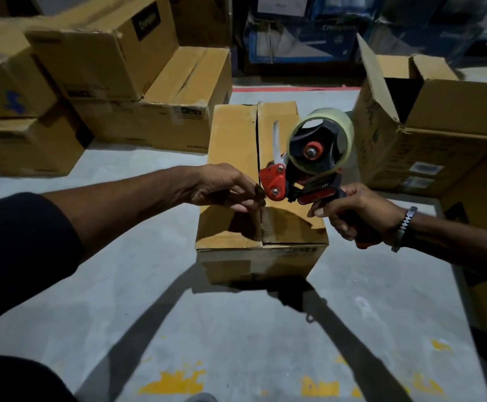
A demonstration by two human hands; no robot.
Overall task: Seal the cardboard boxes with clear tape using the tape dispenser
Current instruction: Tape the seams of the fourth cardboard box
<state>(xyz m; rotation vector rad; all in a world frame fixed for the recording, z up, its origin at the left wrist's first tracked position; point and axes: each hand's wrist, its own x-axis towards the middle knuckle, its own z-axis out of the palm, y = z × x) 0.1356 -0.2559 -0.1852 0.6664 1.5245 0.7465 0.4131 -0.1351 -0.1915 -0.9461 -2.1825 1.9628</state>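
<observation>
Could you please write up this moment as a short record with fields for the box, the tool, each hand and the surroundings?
box: closed cardboard box on the grey floor, centre seam showing no tape
tool: red and black tape dispenser with a clear tape roll, held above the box
right hand: right hand grips the dispenser handle
left hand: left hand pinches at the dispenser's front end; the tape end itself cannot be made out
surroundings: stacked boxes at left, open box at right

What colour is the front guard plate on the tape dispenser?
Red, with two silver screws, on the tape dispenser; its handle is black. Seen in the head view.
</observation>
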